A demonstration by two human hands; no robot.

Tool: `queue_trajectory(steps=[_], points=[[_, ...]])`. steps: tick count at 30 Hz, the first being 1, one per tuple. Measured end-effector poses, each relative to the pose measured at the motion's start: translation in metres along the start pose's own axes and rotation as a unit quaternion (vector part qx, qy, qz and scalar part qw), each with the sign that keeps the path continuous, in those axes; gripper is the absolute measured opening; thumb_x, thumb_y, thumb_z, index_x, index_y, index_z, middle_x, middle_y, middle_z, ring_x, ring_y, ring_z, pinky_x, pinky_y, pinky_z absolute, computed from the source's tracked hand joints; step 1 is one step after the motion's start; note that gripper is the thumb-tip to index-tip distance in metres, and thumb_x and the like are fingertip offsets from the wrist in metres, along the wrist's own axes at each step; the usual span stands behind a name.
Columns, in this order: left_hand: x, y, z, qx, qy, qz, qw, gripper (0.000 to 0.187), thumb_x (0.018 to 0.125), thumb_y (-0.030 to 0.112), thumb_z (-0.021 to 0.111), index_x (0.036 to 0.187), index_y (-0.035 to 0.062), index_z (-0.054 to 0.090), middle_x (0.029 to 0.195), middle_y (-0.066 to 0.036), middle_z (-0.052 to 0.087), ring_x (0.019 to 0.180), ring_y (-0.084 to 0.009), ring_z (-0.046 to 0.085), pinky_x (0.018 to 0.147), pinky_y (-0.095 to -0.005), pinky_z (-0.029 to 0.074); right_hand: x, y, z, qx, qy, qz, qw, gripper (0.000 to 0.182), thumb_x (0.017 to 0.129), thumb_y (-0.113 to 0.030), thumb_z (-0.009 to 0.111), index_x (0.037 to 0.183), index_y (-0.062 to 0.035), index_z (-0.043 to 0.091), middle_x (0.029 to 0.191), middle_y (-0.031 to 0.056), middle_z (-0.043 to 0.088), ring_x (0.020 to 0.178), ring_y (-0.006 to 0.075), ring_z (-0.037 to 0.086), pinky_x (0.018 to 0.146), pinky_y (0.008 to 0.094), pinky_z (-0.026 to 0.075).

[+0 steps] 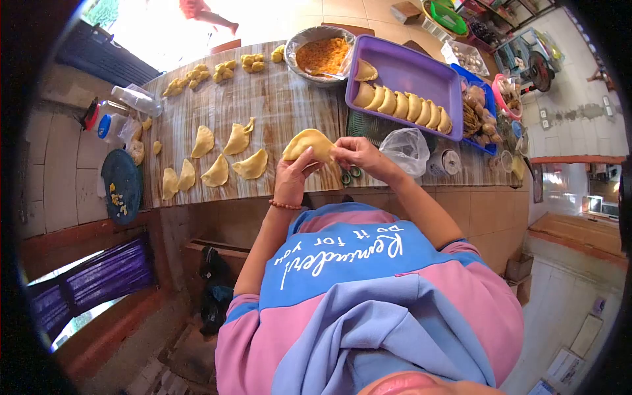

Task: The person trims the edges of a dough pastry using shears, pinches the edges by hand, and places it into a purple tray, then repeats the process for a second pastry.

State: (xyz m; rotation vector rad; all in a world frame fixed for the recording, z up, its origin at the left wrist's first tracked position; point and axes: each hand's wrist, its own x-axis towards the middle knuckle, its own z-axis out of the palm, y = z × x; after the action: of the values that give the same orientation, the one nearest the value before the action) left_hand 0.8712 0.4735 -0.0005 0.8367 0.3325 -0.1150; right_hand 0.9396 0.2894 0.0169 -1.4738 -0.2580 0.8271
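A half-moon dough pastry [309, 143] is held up over the near edge of the table, between both hands. My left hand [294, 172] supports it from below, with the thumb across its face. At its right corner, the fingers of my right hand [359, 157] pinch the sealed rim. Several folded pastries lie on the table to the left, among them one pastry [251, 164] close to my left hand and another [237, 138] with a strip of dough sticking up. A purple tray [421, 62] beyond my right hand holds a row of finished-looking pastries [401, 105].
A lined bowl of orange filling [322, 56] stands at the back beside the tray. Small dough lumps [197, 76] line the far edge. Green-handled scissors [351, 175] and a clear plastic bag [404, 150] lie near my right hand. A blue plate [122, 178] sits at the left end.
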Motion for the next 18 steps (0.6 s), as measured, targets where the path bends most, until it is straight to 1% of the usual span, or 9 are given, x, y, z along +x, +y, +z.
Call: queue_trajectory(steps=[1, 3, 4, 7, 10, 13, 15, 17, 18], points=[[0.000, 0.000, 0.000, 0.003, -0.002, -0.002, 1.000, 0.024, 0.088, 0.012, 0.060, 0.110, 0.0026, 0.059, 0.099, -0.007, 0.066, 0.086, -0.0176, 0.065, 0.077, -0.0328, 0.055, -0.002, -0.001, 0.000, 0.032, -0.010, 0.004, 0.999, 0.024, 0.088, -0.027, 0.061, 0.082, -0.0036, 0.063, 0.068, -0.0049, 0.055, 0.061, 0.0029, 0.047, 0.053, 0.0196, 0.037], [0.001, 0.002, -0.001, 0.009, -0.004, -0.006, 1.000, 0.024, 0.089, 0.011, 0.059, 0.111, 0.0023, 0.058, 0.101, -0.009, 0.065, 0.089, -0.0199, 0.065, 0.080, -0.0362, 0.055, -0.003, 0.001, -0.004, 0.037, -0.024, 0.003, 0.999, 0.025, 0.087, -0.028, 0.062, 0.083, -0.0036, 0.063, 0.069, -0.0048, 0.057, 0.062, 0.0032, 0.048, 0.055, 0.0196, 0.038], [0.000, 0.002, 0.001, 0.007, -0.005, -0.008, 1.000, 0.024, 0.089, 0.011, 0.058, 0.111, 0.0021, 0.058, 0.101, -0.009, 0.065, 0.089, -0.0200, 0.065, 0.080, -0.0363, 0.055, -0.002, 0.001, -0.007, 0.039, -0.032, 0.003, 0.999, 0.026, 0.087, -0.029, 0.063, 0.084, -0.0035, 0.063, 0.070, -0.0048, 0.057, 0.062, 0.0033, 0.049, 0.056, 0.0196, 0.039], [-0.002, 0.002, 0.004, 0.001, -0.012, -0.015, 1.000, 0.024, 0.089, 0.011, 0.058, 0.112, 0.0015, 0.057, 0.103, -0.009, 0.064, 0.092, -0.0202, 0.064, 0.080, -0.0367, 0.055, 0.003, 0.001, -0.015, -0.091, -0.023, 0.023, 0.995, 0.026, 0.086, -0.029, 0.065, 0.085, -0.0033, 0.064, 0.071, -0.0041, 0.058, 0.063, 0.0040, 0.051, 0.056, 0.0205, 0.041], [-0.001, 0.001, 0.004, -0.001, -0.026, -0.025, 0.999, 0.025, 0.089, 0.011, 0.057, 0.113, 0.0016, 0.057, 0.104, -0.009, 0.064, 0.093, -0.0204, 0.064, 0.079, -0.0365, 0.055, 0.005, -0.007, -0.008, -0.102, 0.003, 0.004, 0.995, 0.024, 0.085, -0.027, 0.066, 0.085, -0.0038, 0.064, 0.071, -0.0041, 0.058, 0.062, 0.0039, 0.050, 0.055, 0.0203, 0.040], [-0.001, 0.004, 0.004, -0.006, -0.027, -0.033, 0.999, 0.026, 0.089, 0.011, 0.058, 0.113, 0.0021, 0.057, 0.105, -0.009, 0.064, 0.094, -0.0196, 0.064, 0.078, -0.0356, 0.055, 0.009, -0.003, -0.007, -0.017, -0.022, -0.008, 1.000, 0.022, 0.084, -0.026, 0.067, 0.083, -0.0043, 0.064, 0.071, -0.0045, 0.058, 0.061, 0.0030, 0.048, 0.054, 0.0197, 0.038], [-0.001, 0.005, 0.007, -0.014, -0.024, -0.039, 0.999, 0.028, 0.087, 0.011, 0.061, 0.113, 0.0022, 0.057, 0.104, -0.008, 0.064, 0.093, -0.0182, 0.064, 0.077, -0.0348, 0.056, 0.009, -0.005, -0.009, -0.028, -0.016, -0.018, 0.999, 0.020, 0.084, -0.025, 0.067, 0.082, -0.0046, 0.064, 0.070, -0.0046, 0.057, 0.060, 0.0029, 0.048, 0.054, 0.0193, 0.038], [0.000, 0.002, 0.004, -0.024, -0.039, -0.030, 0.998, 0.027, 0.089, 0.011, 0.059, 0.114, 0.0022, 0.056, 0.105, -0.009, 0.064, 0.094, -0.0190, 0.064, 0.079, -0.0364, 0.056, 0.009, -0.003, -0.010, -0.043, -0.004, -0.017, 0.999, 0.021, 0.084, -0.025, 0.067, 0.082, -0.0045, 0.064, 0.069, -0.0045, 0.057, 0.061, 0.0031, 0.049, 0.055, 0.0195, 0.039], [0.000, 0.002, 0.003, -0.027, -0.047, -0.028, 0.998, 0.027, 0.090, 0.011, 0.057, 0.115, 0.0023, 0.056, 0.106, -0.009, 0.064, 0.095, -0.0195, 0.064, 0.080, -0.0368, 0.056, 0.007, -0.009, -0.009, -0.066, 0.003, -0.031, 0.997, 0.020, 0.084, -0.024, 0.066, 0.081, -0.0044, 0.064, 0.068, -0.0043, 0.057, 0.060, 0.0032, 0.050, 0.054, 0.0198, 0.039]])
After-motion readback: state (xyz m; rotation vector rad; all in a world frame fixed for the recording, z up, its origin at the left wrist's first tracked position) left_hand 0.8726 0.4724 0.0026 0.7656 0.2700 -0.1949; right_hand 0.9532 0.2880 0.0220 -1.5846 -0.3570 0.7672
